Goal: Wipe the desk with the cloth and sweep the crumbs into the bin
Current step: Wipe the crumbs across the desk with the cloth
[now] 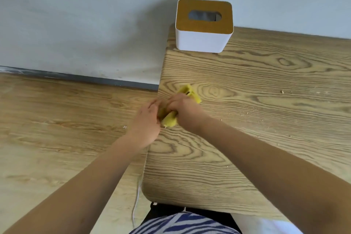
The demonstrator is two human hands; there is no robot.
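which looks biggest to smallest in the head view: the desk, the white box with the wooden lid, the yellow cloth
1. desk
2. white box with the wooden lid
3. yellow cloth, partly hidden by both hands, so its full size is unsure.

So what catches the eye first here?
The yellow cloth, bunched at the desk's left edge: the right hand grips it while the left hand meets it from off the edge. Next, a white box with a slotted wooden lid at the far corner, and pale crumbs scattered to the right.
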